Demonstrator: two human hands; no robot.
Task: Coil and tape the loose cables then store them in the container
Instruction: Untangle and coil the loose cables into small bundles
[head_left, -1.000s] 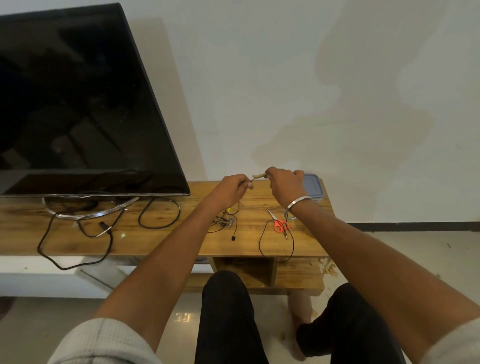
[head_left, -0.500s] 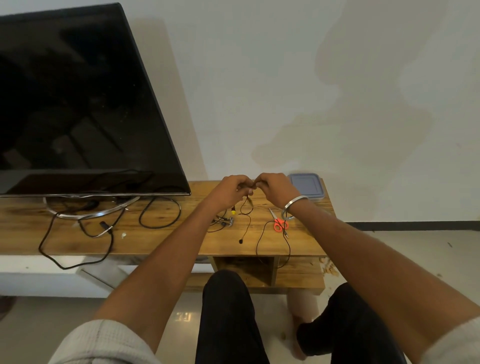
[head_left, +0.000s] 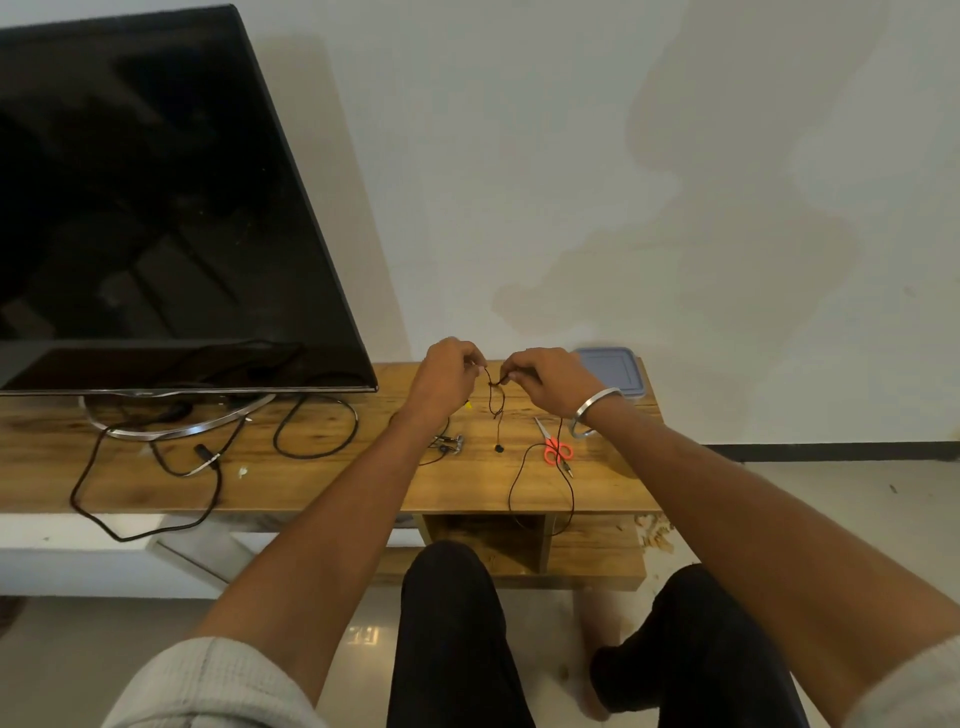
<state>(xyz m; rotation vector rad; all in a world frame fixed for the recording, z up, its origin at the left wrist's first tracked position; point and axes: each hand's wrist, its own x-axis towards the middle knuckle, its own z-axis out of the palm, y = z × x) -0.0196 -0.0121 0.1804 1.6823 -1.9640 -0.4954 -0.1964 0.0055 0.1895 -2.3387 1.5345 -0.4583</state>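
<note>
My left hand (head_left: 448, 375) and my right hand (head_left: 545, 382) are raised over the wooden table (head_left: 322, 478), a little apart. Both pinch a thin black cable (head_left: 494, 397) between them. A short loop of it hangs down, ending in a small black bud (head_left: 499, 448) near the table top. Another length of thin black cable (head_left: 540, 486) trails over the table's front edge. A grey lidded container (head_left: 613, 370) stands at the back right, partly hidden behind my right hand. A small tangle of cable and plugs (head_left: 449, 443) lies under my left wrist.
Orange-handled scissors (head_left: 555, 444) lie right of the hanging cable. A large dark television (head_left: 156, 208) stands at the left on a metal foot, with thicker black cables (head_left: 317, 426) looped below it. My knees are in front of the table's lower shelf.
My hands came together, then moved slightly apart. The black cable now hangs in a short loop between them. The strip held between them a second ago is no longer seen.
</note>
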